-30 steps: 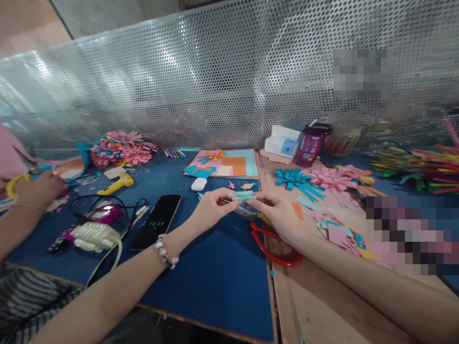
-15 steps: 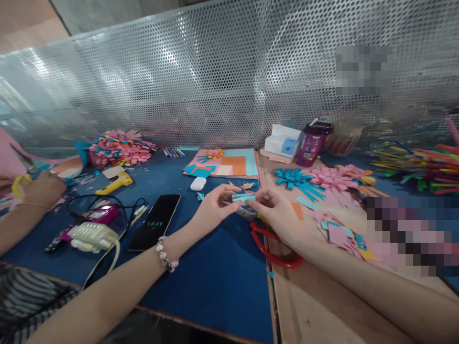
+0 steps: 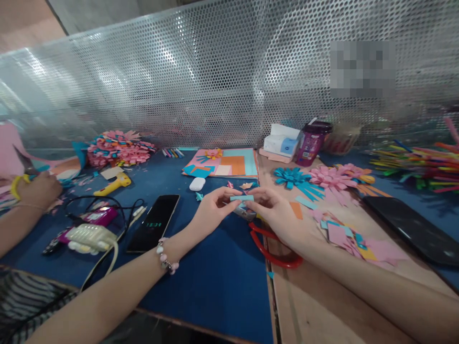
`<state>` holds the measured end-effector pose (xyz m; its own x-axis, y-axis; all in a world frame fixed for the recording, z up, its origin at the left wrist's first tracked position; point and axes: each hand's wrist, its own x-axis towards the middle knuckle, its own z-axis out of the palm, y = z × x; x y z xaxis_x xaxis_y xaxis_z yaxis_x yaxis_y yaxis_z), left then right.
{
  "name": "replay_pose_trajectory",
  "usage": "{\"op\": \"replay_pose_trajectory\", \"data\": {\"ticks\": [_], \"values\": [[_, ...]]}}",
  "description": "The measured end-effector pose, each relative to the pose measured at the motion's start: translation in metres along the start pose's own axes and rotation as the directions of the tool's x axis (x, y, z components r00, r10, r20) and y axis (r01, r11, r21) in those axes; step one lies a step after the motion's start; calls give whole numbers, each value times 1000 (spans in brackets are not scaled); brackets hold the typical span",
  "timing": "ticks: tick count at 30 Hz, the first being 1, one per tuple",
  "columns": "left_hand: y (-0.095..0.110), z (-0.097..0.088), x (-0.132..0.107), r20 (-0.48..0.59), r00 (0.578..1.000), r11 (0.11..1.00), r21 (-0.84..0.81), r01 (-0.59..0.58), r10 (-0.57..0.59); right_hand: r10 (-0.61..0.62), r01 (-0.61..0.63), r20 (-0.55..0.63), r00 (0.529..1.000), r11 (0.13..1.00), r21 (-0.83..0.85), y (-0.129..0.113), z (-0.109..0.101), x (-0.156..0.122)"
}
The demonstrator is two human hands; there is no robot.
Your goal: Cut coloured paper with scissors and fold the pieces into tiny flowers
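My left hand [image 3: 211,212] and my right hand [image 3: 274,210] meet above the blue table [image 3: 215,282], both pinching the ends of a small folded light-blue paper strip [image 3: 242,198]. A beaded bracelet [image 3: 165,255] sits on my left wrist. Red-handled scissors [image 3: 274,251] lie just under my right hand. A black phone [image 3: 154,222] with a lit clock lies left of my left hand.
Another person's hand [image 3: 38,188] at the far left holds yellow-handled scissors. Paper flowers [image 3: 120,148], a yellow glue gun [image 3: 114,184], coloured paper sheets [image 3: 224,165], tissues [image 3: 281,141], a purple jar [image 3: 311,142], blue and pink flowers [image 3: 315,179], paper scraps [image 3: 344,236], coloured sticks [image 3: 419,165], a dark tablet [image 3: 412,229]. A perforated metal screen [image 3: 222,76] stands behind.
My hands have pressed the blue paper strip flatter and narrower between the fingertips. The other person's hand at the left has shifted slightly.
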<state>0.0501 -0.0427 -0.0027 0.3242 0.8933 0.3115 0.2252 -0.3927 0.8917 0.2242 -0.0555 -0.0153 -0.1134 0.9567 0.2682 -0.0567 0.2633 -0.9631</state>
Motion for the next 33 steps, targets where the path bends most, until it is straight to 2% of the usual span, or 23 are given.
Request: {"op": "replay_pose_trajectory", "data": {"ticks": [17,33], "values": [[-1,-1,-1,-6,999,999,32,32,-31,77,-76,-25,997,997,35,2,-1,1],[0,-2,-1,-7,999,998,38,48,-48,56,-55,-28,998,998,20,1,0,-1]]}}
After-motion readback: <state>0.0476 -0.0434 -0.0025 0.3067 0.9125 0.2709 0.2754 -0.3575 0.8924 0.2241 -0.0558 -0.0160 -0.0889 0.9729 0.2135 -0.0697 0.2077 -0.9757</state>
